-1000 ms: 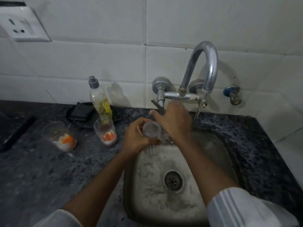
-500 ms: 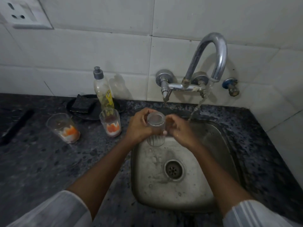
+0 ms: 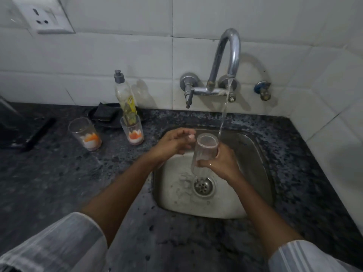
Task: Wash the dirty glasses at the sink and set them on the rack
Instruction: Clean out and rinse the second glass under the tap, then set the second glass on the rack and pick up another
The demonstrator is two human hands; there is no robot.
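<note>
Over the steel sink [image 3: 253, 173], my right hand [image 3: 223, 163] grips a clear ribbed glass [image 3: 206, 149] upright by its lower half. Water runs from the curved tap [image 3: 229, 55] and falls just past the right side of the glass's rim. My left hand [image 3: 172, 144] hovers to the left of the rim with relaxed fingers and holds nothing. Two dirty glasses [image 3: 86, 135] [image 3: 132, 131] with orange and white residue at the bottom stand on the dark counter left of the sink.
A dish soap bottle [image 3: 123, 95] stands behind the nearer dirty glass, beside a dark sponge on a black dish [image 3: 103, 113]. A long dark object [image 3: 39, 132] lies at the far left. A white tiled wall with a socket [image 3: 49, 18] closes the back and right.
The glass has passed from my left hand to my right hand and shifted right toward the stream. My left hand has let go. The water flow has grown into a steady stream.
</note>
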